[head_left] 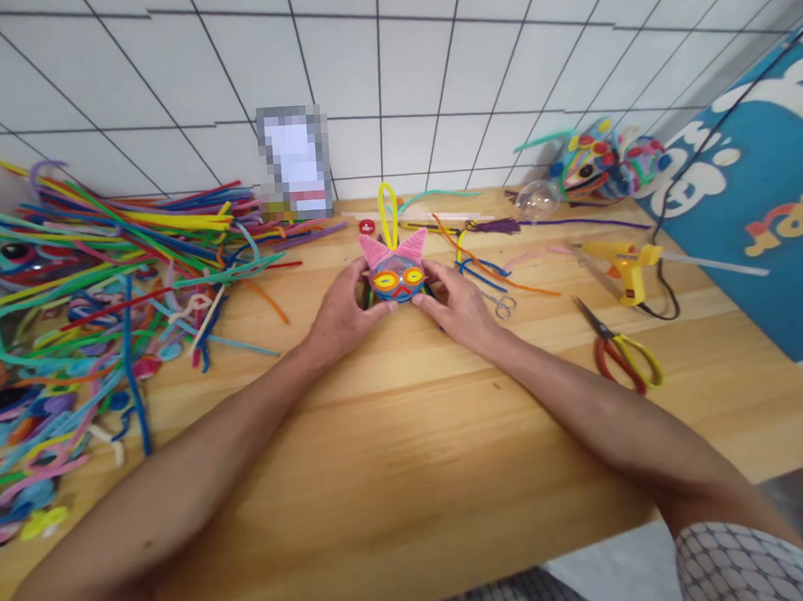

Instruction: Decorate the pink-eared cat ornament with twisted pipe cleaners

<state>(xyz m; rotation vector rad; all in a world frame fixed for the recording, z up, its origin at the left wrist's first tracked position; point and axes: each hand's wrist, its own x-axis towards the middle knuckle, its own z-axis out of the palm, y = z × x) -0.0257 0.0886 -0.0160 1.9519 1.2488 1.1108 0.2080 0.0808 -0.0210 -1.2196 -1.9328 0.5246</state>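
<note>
A small pipe-cleaner figure (395,269) stands on the wooden table (410,445): pink pointed ears, a yellow loop on top, orange and blue rings on its face. My left hand (343,315) grips its left side with curled fingers. My right hand (457,304) holds its right side the same way. Both forearms stretch out from the near table edge towards it.
A big heap of coloured pipe cleaners (89,301) covers the table's left. Red-and-yellow scissors (623,352), a yellow glue gun (622,264) with its cord, small metal scissors (502,304), a clear ball (537,200) and another finished figure (601,169) lie to the right. A white tiled wall stands behind.
</note>
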